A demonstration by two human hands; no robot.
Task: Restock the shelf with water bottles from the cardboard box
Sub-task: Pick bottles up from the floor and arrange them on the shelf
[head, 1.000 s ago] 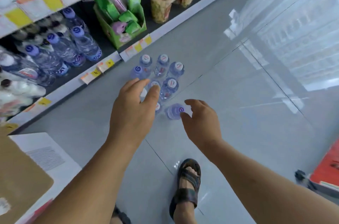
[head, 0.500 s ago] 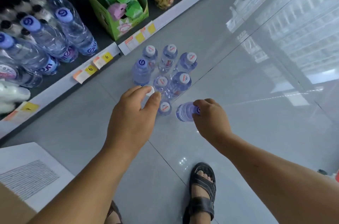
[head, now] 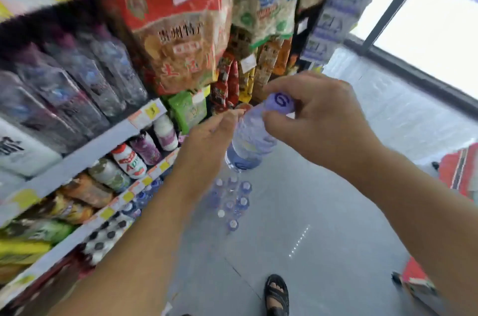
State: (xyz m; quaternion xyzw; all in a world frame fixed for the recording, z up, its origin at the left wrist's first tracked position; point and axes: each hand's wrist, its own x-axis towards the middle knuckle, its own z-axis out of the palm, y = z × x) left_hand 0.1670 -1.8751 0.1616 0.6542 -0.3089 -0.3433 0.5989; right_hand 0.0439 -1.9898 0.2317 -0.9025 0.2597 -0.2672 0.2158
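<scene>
Above the floor (head: 336,212), mid-air beside the shelf (head: 108,139): one clear plastic water bottle (head: 245,145), ribbed, purple cap, right hand (head: 318,119) pinching its cap. Left hand (head: 207,145) touches its side; grip unclear. Roughly nine capped bottles (head: 231,202) cluster upright on glossy grey tile below.

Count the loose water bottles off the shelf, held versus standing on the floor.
Held bottle, in right hand: 1
Floor bottles: 8, as far as the blur allows
Total: 9
</scene>
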